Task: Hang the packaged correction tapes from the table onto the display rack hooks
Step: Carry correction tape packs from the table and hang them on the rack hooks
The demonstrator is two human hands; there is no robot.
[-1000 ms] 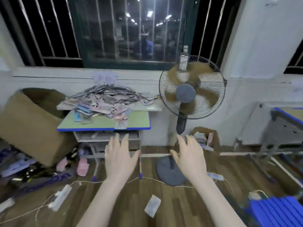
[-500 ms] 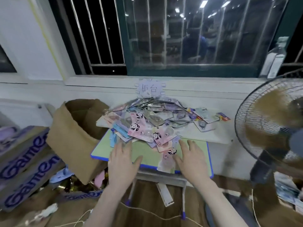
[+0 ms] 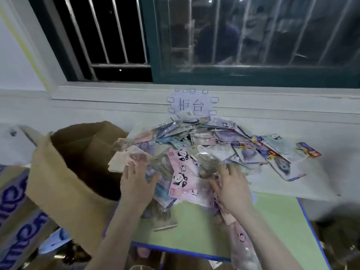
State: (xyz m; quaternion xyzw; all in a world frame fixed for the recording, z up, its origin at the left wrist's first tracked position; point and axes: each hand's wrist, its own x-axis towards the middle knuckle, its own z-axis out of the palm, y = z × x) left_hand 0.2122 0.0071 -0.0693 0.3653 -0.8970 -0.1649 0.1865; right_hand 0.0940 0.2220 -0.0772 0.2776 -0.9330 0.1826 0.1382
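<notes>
Left hand (image 3: 136, 184) and right hand (image 3: 231, 189) flat, fingers spread, on panda-print correction tapes (image 3: 183, 172) below sign (image 3: 191, 103) "柜台".

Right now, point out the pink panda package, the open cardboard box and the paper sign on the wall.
pink panda package (image 3: 182, 177), head view, on its printed pink face.
open cardboard box (image 3: 58, 184), head view, on its near outer wall.
paper sign (image 3: 191, 105), head view, on the sheet's middle, by the characters.

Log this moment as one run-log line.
stage: gathering | left hand: on packet pile | right hand: on pile | table: green top | rack: not in view
</notes>
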